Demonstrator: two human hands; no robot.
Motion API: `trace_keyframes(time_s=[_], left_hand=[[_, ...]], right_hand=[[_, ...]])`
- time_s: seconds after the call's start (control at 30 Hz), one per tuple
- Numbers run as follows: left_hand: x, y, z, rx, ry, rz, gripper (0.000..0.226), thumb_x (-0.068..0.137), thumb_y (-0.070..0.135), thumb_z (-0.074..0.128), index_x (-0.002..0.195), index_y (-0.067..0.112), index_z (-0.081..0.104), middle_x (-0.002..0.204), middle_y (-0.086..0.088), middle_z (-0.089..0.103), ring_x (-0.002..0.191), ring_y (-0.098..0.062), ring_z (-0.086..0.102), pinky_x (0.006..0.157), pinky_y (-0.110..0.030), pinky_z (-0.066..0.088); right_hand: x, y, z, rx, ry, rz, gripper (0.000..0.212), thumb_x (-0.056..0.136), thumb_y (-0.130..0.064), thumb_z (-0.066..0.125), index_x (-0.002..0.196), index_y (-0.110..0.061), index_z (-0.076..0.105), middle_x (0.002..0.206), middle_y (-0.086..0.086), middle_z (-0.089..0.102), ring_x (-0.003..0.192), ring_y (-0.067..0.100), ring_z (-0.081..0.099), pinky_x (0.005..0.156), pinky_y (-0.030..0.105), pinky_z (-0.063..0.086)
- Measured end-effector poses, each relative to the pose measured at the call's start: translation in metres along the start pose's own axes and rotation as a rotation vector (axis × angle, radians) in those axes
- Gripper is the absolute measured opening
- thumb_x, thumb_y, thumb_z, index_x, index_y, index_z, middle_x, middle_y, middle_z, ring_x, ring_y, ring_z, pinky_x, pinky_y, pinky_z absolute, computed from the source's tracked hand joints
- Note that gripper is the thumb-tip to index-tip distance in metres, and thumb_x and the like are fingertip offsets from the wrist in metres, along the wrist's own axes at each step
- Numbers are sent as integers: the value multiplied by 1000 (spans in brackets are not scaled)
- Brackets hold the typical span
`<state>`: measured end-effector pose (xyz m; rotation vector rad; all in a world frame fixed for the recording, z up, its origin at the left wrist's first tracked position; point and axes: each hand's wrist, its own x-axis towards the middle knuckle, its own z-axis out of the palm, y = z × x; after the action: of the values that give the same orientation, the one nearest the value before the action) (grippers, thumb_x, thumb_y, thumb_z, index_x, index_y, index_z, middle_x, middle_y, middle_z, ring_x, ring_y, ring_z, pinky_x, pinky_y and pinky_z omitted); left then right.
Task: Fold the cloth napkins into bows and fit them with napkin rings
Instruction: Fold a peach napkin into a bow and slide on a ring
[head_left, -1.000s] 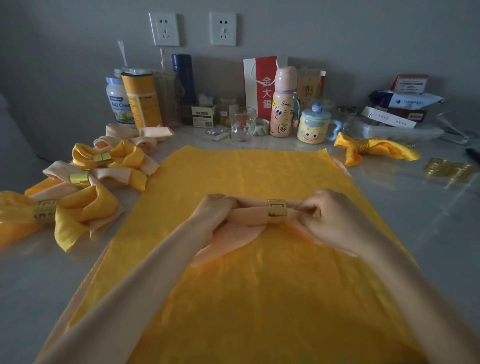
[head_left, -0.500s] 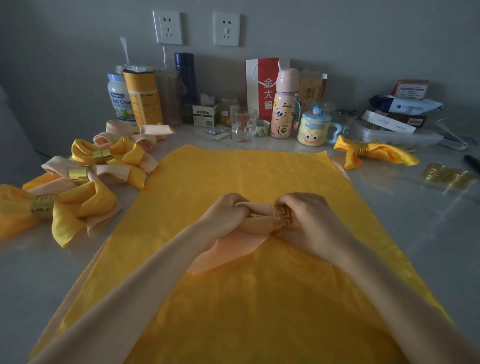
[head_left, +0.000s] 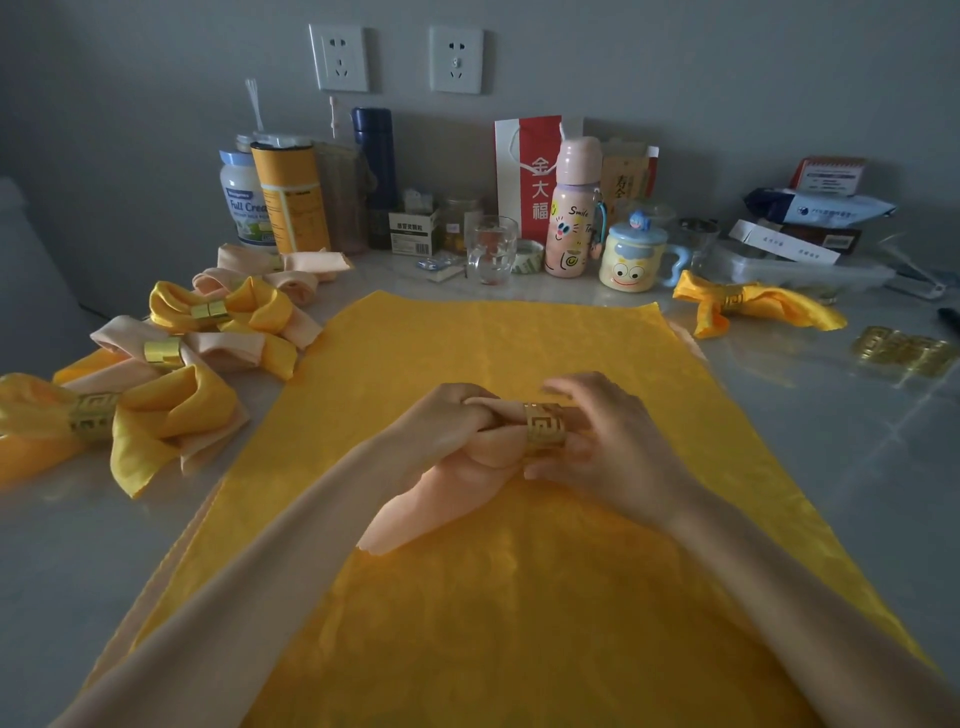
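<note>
Our pale desk (head_left: 831, 467), crowded round its edges.
We see a yellow cloth (head_left: 493, 597) spread flat down the middle, finished bows (head_left: 156, 374) heaped at the left edge, one yellow bow (head_left: 748, 306) and loose gold rings (head_left: 904, 351) toward the right edge, and bottles (head_left: 571, 208) and cups (head_left: 631, 257) along the far edge.

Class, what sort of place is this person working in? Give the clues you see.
Probably a table at home: wall sockets above, and a cartoon mug, a milk powder jar and a pink bottle behind the yellow cloth.

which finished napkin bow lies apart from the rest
The yellow bow right of the spread yellow napkin, near the cartoon-face mug. It lies alone; the other ringed bows are heaped together on the left.
</note>
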<state>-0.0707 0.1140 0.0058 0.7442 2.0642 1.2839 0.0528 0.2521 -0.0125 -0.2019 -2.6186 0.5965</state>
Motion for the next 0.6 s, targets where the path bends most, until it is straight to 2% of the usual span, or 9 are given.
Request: trace_keyframes(time_s=[0.07, 0.13, 0.23, 0.33, 0.4, 0.5, 0.6], left_hand=[[0, -1, -4, -2, -2, 24, 27, 89, 6, 48, 97, 22, 69, 98, -1, 69, 94, -15, 63, 77, -24, 50], [1, -1, -8, -41, 40, 39, 27, 90, 8, 50, 95, 26, 68, 99, 3, 68, 94, -12, 61, 76, -22, 49], [4, -4, -4, -185, 146, -22, 16, 87, 13, 59, 95, 24, 67, 101, -3, 68, 94, -17, 63, 82, -31, 51], [5, -10, 2, -307, 256, -130, 24, 81, 24, 67, 101, 11, 66, 93, -11, 71, 87, -27, 66, 80, -38, 52], [5, -10, 5, -311, 273, -133, 28, 83, 29, 64, 95, 4, 66, 86, -10, 68, 80, -27, 63, 73, -35, 49], [4, -7, 10, -250, 299, -98, 23, 87, 30, 55, 89, 8, 63, 78, -9, 56, 74, -22, 52, 68, -32, 37], [0, -2, 15, -175, 270, -83, 21, 91, 30, 45, 85, 12, 55, 76, -9, 45, 69, -20, 39, 64, -31, 28]], right_hand=[[0, 0, -16, 257, -99, 279, 77, 72, -55, 68, 137, -25, 40, 125, -8, 47, 117, 8, 46, 94, 25, 40], [0, 6, -29, 430, -180, 451, 71, 74, -58, 56, 135, -25, 42, 119, -9, 54, 112, 8, 53, 84, 17, 43], [-1, 12, -35, 523, -231, 529, 38, 84, -32, 66, 118, -21, 56, 106, -3, 63, 95, 9, 61, 73, 15, 47], [0, 7, -29, 689, -30, 606, 21, 82, -10, 68, 102, -16, 65, 99, 7, 69, 81, 19, 63, 67, 26, 50], [2, 2, -26, 777, 141, 639, 19, 82, -6, 66, 99, -13, 65, 86, 6, 66, 67, 14, 60, 55, 19, 48], [7, 0, -28, 706, 282, 616, 21, 84, -11, 67, 103, -11, 61, 79, -7, 60, 50, -4, 56, 42, 8, 39], [6, -1, -30, 706, 257, 644, 29, 83, -18, 70, 109, -12, 60, 83, -11, 59, 51, -3, 57, 40, 10, 41]])
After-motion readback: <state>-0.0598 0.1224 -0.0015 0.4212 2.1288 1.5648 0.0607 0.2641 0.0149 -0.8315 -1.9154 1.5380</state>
